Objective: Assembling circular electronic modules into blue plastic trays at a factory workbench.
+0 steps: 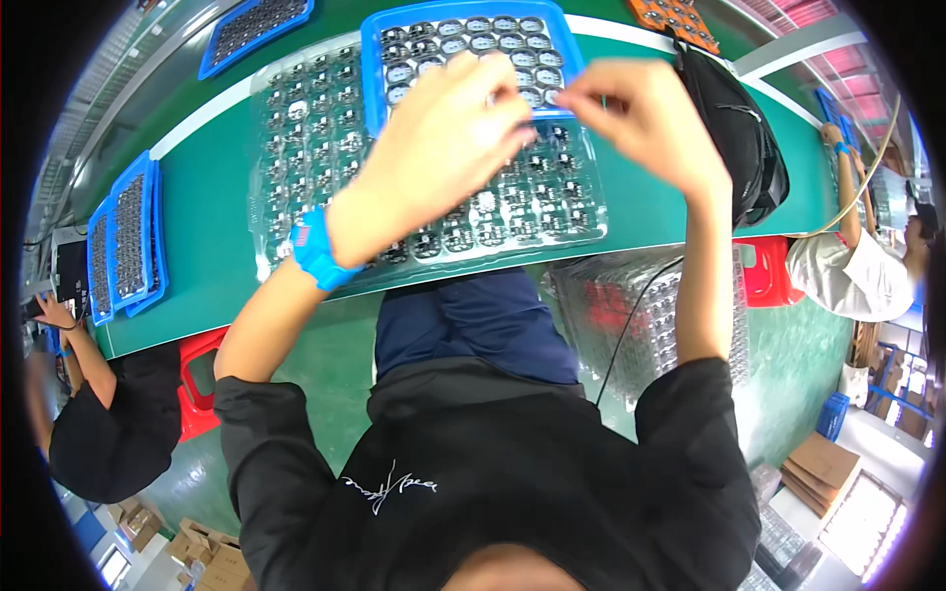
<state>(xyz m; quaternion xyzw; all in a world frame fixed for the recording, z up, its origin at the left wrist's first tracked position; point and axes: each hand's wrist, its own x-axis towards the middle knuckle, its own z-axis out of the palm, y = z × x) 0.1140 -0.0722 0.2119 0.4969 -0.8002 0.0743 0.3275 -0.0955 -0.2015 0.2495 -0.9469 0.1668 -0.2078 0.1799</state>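
My left hand (443,138), with a blue wrist strap, reaches over a clear plastic blister tray (296,148) full of small dark round parts and touches the lower part of a blue tray (372,59) that lies on top of it. Its fingers are bent over the blue tray's rows of small round parts; whether it holds one is hidden. My right hand (641,108) hovers at the blue tray's right edge with thumb and forefinger pinched together near a part; what is between them is too small to tell.
Green workbench (207,217) with more blue trays at the left (128,241) and the back left (251,30). An orange tray (675,15) and a black bag (734,128) sit at the right. A stack of clear trays (611,315) lies below. Other persons sit left (108,424) and right (857,266).
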